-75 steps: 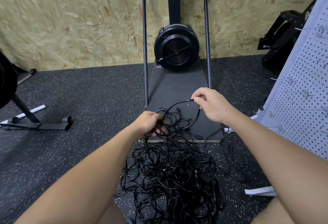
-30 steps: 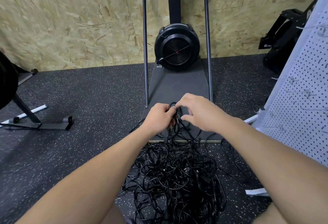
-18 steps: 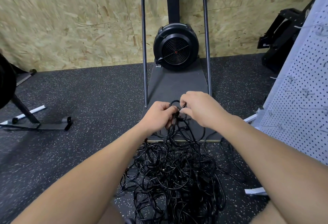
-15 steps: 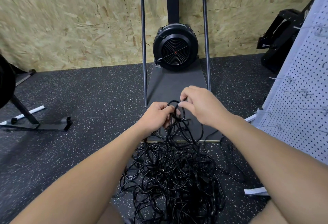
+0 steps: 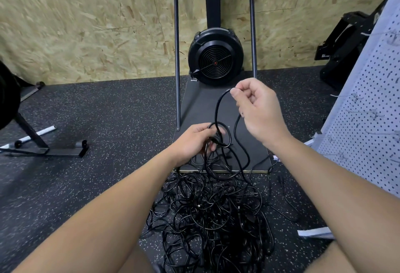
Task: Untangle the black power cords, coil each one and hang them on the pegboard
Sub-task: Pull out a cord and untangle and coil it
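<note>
Biggest change vs half a sec ago: the right hand (image 5: 258, 108), which was down against the left hand (image 5: 193, 142) over the small coil, is now lifted up and away, toward the fan (image 5: 215, 56), w/ a fresh arc of cord (image 5: 217, 108) drawn out between the two hands. Left hand has barely shifted. Head view is about the same, so the move is the hand's, not the camera's.

Meaning for the task, as I read it: one cord is being coiled, loop by loop; this is the pull-out for the next wrap. Early days, since the pile (image 5: 212, 210) is a dense knot on the floor just in front of the platform (image 5: 201, 104), between the forearms, and no coil hangs on the pegboard (image 5: 368, 108) at right as far as I can see. Its hooks (image 5: 355, 96) look bare, though small and faint.

Pose, right: arm reaches fwd and up, wrist bent, back of hand to camera. Thumb and forefinger pinch the cord at the top of the arc; other fingers curl loosely, holding nothing I can see.

Pose, left: arm lower, fwd over the platform's near edge, fingers wrapped round a few gathered loops (image 5: 218, 134). The cord runs from that bundle up to the right pinch, then drops back to the pile.
</note>
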A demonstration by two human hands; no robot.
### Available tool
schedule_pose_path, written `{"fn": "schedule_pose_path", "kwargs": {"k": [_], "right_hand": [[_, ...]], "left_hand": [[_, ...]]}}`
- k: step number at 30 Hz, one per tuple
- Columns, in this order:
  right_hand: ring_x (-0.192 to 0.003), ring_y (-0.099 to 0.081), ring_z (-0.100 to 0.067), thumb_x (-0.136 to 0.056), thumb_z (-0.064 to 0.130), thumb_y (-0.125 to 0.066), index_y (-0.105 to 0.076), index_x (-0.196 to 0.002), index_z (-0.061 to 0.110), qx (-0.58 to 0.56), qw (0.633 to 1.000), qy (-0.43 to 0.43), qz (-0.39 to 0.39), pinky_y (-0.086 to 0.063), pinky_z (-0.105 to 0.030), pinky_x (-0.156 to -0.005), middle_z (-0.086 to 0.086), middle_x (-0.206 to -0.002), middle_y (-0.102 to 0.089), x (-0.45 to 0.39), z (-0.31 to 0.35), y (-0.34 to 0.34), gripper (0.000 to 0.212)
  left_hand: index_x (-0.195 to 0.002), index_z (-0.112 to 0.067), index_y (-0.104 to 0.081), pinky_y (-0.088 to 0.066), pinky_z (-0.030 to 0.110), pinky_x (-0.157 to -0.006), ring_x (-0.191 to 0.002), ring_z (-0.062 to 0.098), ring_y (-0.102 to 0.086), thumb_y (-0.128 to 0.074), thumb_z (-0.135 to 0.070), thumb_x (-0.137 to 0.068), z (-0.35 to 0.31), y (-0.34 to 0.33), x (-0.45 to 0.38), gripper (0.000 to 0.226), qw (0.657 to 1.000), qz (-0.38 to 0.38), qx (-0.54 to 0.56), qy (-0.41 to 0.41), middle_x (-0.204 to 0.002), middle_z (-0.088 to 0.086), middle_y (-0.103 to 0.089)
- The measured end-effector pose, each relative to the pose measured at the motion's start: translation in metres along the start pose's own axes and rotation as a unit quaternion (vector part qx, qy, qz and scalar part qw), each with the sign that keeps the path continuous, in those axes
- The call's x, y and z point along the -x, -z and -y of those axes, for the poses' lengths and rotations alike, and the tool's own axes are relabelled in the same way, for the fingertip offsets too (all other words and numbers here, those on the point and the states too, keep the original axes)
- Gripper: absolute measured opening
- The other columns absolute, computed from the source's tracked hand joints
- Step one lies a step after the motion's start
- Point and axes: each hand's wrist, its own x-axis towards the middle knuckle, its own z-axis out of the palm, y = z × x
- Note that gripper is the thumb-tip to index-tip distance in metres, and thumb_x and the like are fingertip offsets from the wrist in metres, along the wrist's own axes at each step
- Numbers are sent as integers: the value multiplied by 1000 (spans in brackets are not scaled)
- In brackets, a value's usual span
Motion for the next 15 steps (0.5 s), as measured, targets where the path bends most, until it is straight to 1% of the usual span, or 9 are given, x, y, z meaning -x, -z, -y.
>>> {"fn": "schedule_pose_path", "kwargs": {"k": [2, 4, 6, 8, 9, 10, 12, 13, 15], "right_hand": [[-72, -62, -30, -108, 34, -67, -69, -97, 26, 24, 1000, -8, 7, -53, -44, -68, 0, -79, -66, 2, -7, 1, 14], [-72, -63, -29, -108, 34, -66, -71, -100, 26, 55, 998, -20, 19, -53, -41, -68, -5, -82, -70, 1, -15, 6, 12], [-63, -60, -15, -106, 30, -68, -73, -111, 28, 67, 996, -48, 36, -51, -34, -65, -5, -82, -72, -3, -24, 14, 7], [-60, -57, -4, -105, 26, -67, -68, -133, 32, 95, 988, -85, 86, -50, -29, -68, -1, -85, -76, -6, -33, 19, 28], [-61, -58, -2, -105, 24, -65, -61, -143, 34, 116, 981, -102, 115, -51, -29, -69, 3, -88, -77, -5, -36, 19, 40], [-63, -59, -1, -104, 21, -63, -55, -151, 35, 138, 974, -113, 138, -51, -27, -70, 7, -90, -78, -5, -39, 19, 50], [-67, -61, -1, -100, 14, -60, -48, -157, 36, 170, 965, -121, 160, -51, -25, -75, 10, -92, -78, -3, -42, 19, 63], [-70, -63, -1, -98, 13, -59, -47, -159, 36, 175, 963, -124, 162, -53, -26, -80, 9, -91, -78, -3, -44, 19, 66], [-76, -66, -4, -98, 13, -58, -45, -162, 36, 177, 963, -127, 161, -58, -32, -94, 9, -91, -79, -3, -44, 19, 69]], "left_hand": [[-103, -5, -74, -39, 30, -56, -65, 22, -54, -51, -17, -111, 1, 4, -1, 27, 999, -27, -41, -7, -74, 12, -63], [-95, -6, -73, -38, 28, -56, -65, 18, -55, -53, -20, -112, 0, 9, 0, 30, 994, -76, -79, -19, -73, 1, -67], [-95, -4, -72, -41, 25, -55, -60, 11, -55, -55, -24, -113, -4, 16, 1, 32, 987, -127, -93, -35, -70, -6, -67], [-98, -2, -70, -45, 26, -58, -62, 10, -58, -58, -33, -112, -13, 23, 1, 36, 977, -184, -89, -65, -72, -7, -68], [-98, -2, -68, -46, 29, -60, -64, 12, -58, -58, -38, -111, -17, 28, 0, 39, 970, -210, -90, -84, -73, -4, -67], [-98, -1, -66, -44, 31, -62, -66, 14, -55, -58, -42, -109, -20, 32, -3, 43, 964, -230, -96, -96, -74, -1, -64], [-98, 0, -63, -39, 35, -63, -66, 15, -48, -58, -48, -106, -22, 37, -5, 50, 959, -242, -114, -98, -73, 1, -58], [-98, 1, -62, -38, 36, -63, -65, 16, -46, -58, -51, -104, -20, 40, -6, 52, 960, -237, -124, -87, -73, 2, -56], [-94, 2, -59, -37, 37, -63, -64, 16, -45, -59, -52, -102, -10, 44, -8, 54, 956, -229, -168, -66, -73, 2, -56]]}}
